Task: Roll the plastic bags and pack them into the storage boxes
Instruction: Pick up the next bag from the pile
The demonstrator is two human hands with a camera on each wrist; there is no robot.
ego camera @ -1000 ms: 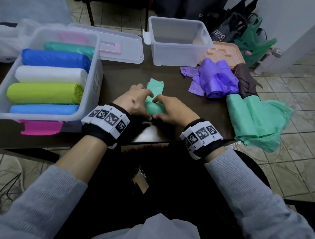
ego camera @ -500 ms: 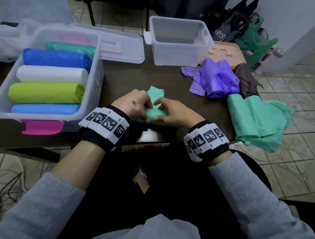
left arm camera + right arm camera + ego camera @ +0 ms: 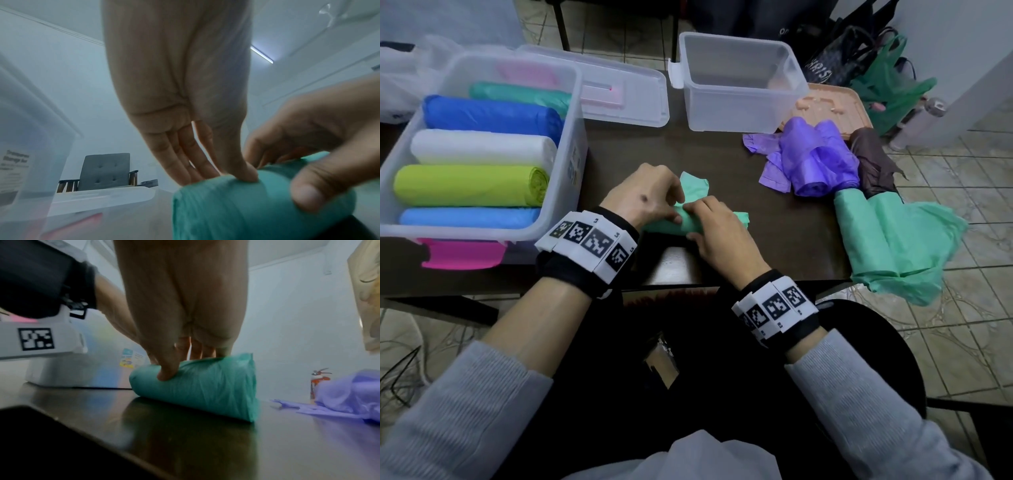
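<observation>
A green plastic bag roll (image 3: 736, 218) lies across the dark table (image 3: 784, 246) near its front edge. A short flat tail (image 3: 693, 186) of the bag still runs away from the roll. My left hand (image 3: 650, 198) grips the roll's left part, thumb (image 3: 246, 175) on the near side and fingers behind. My right hand (image 3: 717, 233) grips the middle, thumb (image 3: 167, 373) dug into the roll (image 3: 205, 386) and fingers over its far side. The roll's right end sticks out past my right hand.
At the left stands a clear box (image 3: 573, 161) holding several coloured rolls, its lid (image 3: 626, 99) behind it. An empty clear box (image 3: 739, 113) stands at the back. Loose purple bags (image 3: 815, 161), a brown bag (image 3: 873, 164) and green bags (image 3: 893, 246) lie at the right edge.
Both hands have turned the roll forward, so the flat tail beyond it is shorter. The roll's right end now shows past my right hand.
</observation>
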